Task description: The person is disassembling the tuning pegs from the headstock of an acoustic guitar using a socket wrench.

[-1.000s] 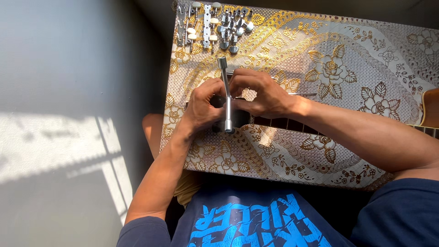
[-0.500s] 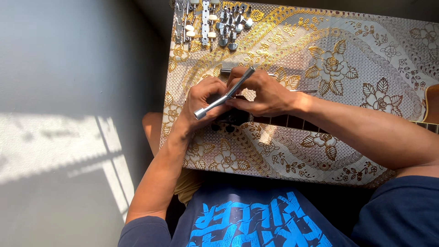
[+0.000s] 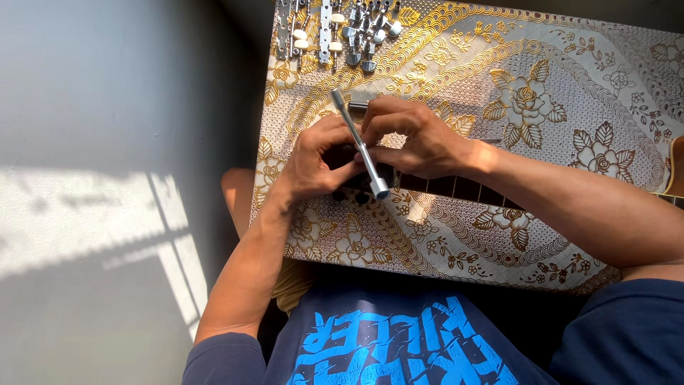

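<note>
Both my hands meet over the dark headstock of a guitar lying on the table. My left hand (image 3: 312, 162) and my right hand (image 3: 420, 139) each grip a silver T-handle wrench (image 3: 358, 145). Its crossbar slants from upper left to lower right between my fingers. The headstock is mostly hidden under my hands. The dark guitar neck (image 3: 456, 187) runs off to the right beneath my right forearm.
A gold floral cloth covers the table (image 3: 556, 93). Several silver tuning machines (image 3: 342, 28) lie at its far left corner. The guitar body (image 3: 677, 167) shows at the right edge. A grey floor with a sunlit patch lies to the left.
The wrench's crossbar has turned: upright one second ago, then tilted upper right to lower left, now slanting upper left to lower right. Both hands stay over the headstock.
</note>
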